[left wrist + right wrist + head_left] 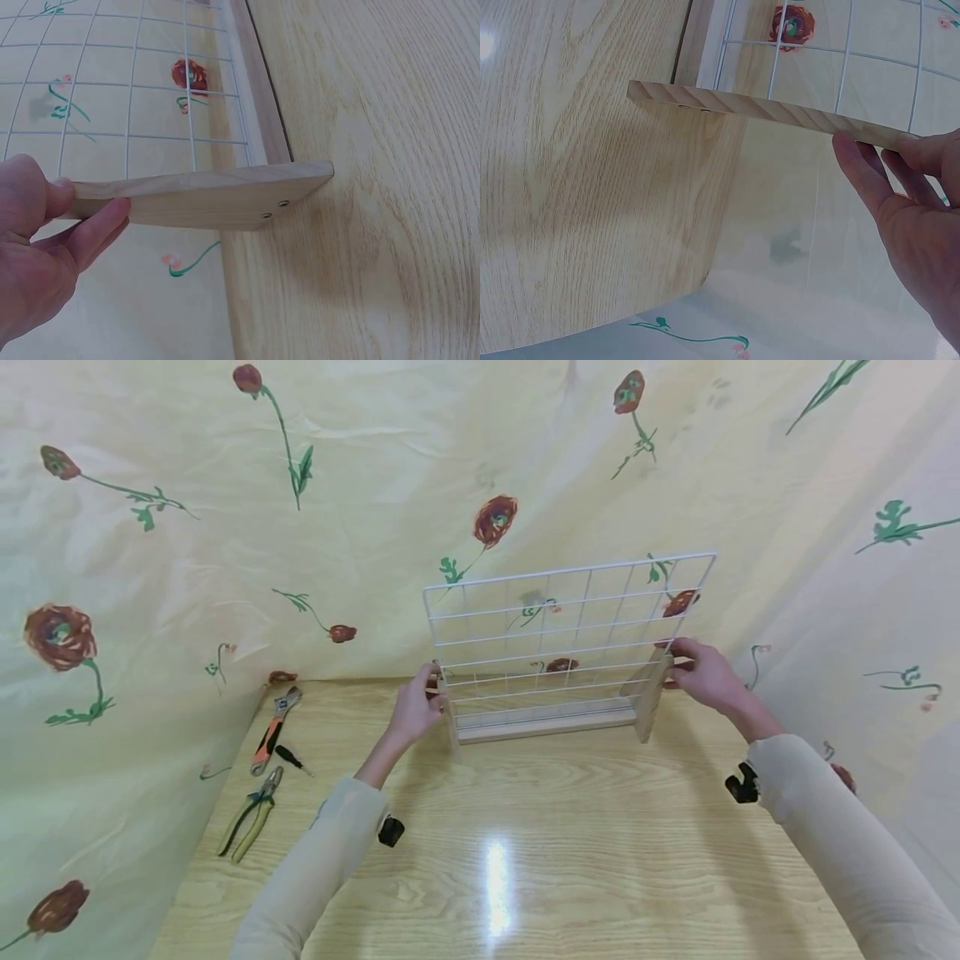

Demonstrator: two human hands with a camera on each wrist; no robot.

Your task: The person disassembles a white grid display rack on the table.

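A rack with a white wire grid and a low wooden crosspiece stands on the table near its back edge. In the head view, my left hand is at the rack's left end. It pinches the upper part of the left wooden side board between thumb and fingers; two screw heads show low on that board's outer face. My right hand pinches the right side board near its top, thumb on one side and fingers on the other. The grid leans upward between the boards.
On the table's left lie an adjustable wrench with orange-and-black grips, a small black screwdriver and pliers with yellowish handles. A flower-printed cloth hangs behind the wood-grain table and along its sides.
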